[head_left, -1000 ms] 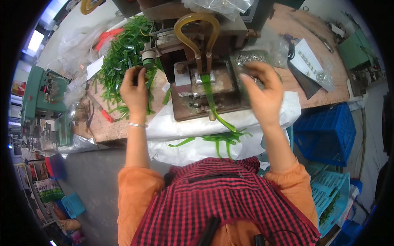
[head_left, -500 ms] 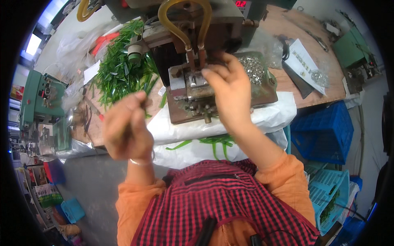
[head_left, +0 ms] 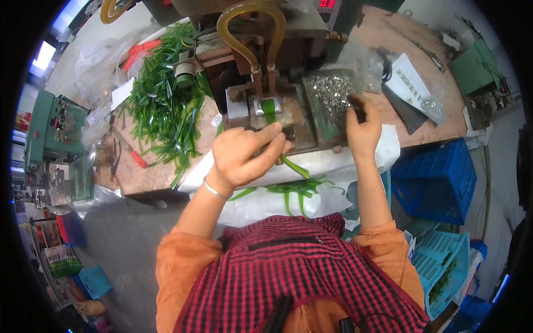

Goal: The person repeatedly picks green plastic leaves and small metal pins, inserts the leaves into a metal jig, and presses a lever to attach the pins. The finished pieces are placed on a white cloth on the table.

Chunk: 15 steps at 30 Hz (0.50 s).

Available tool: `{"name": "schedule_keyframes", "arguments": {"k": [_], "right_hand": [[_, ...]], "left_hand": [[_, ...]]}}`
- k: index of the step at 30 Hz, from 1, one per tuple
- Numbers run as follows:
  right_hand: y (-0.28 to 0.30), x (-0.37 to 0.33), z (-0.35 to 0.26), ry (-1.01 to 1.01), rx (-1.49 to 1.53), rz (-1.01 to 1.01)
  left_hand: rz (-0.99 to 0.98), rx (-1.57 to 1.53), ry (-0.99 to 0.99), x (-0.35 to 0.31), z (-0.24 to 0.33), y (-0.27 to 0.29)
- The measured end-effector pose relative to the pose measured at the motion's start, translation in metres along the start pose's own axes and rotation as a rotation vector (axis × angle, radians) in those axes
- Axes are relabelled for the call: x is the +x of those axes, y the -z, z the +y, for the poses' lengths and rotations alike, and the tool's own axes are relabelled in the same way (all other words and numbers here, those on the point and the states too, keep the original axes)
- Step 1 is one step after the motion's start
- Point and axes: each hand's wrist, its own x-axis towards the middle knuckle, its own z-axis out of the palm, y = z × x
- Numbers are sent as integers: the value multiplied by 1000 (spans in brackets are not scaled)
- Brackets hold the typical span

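Observation:
My left hand [head_left: 244, 155] pinches a green ribbon-like strip [head_left: 296, 167], one end of which trails out toward me. The strip's far part lies on the small metal block [head_left: 259, 109] of a bench machine [head_left: 238, 111], just below two copper-coloured rods [head_left: 264, 83] joined to a yellow hose loop. Over at the near right edge of a heap of small shiny metal pieces [head_left: 332, 91] is my right hand [head_left: 364, 129]. Its fingers are curled toward the thumb; whatever lies between the fingertips is too small to make out.
A big pile of green strips [head_left: 166, 105] covers the bench left of the machine. More strips [head_left: 297, 191] lie on white sheeting [head_left: 266, 210] at my lap. A red-handled tool [head_left: 137, 159] rests at left. Blue crates [head_left: 438, 180] stand on the right.
My left hand has moved right and forward to the machine, bringing a green strip onto the block. My right hand has left the rods and shifted right to the metal pieces.

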Motion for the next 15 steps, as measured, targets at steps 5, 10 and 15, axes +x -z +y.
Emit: {"name": "schedule_keyframes", "arguments": {"k": [5, 10, 15], "right_hand": [[-8, -13, -17, 77, -460, -109], [-17, -14, -15, 98, -629, -111], [-13, -17, -11, -65, -503, -59]], "left_hand": [[11, -43, 68, -2, 6, 5], [37, -103, 312, -18, 36, 13], [146, 322, 518, -32, 33, 78]]}}
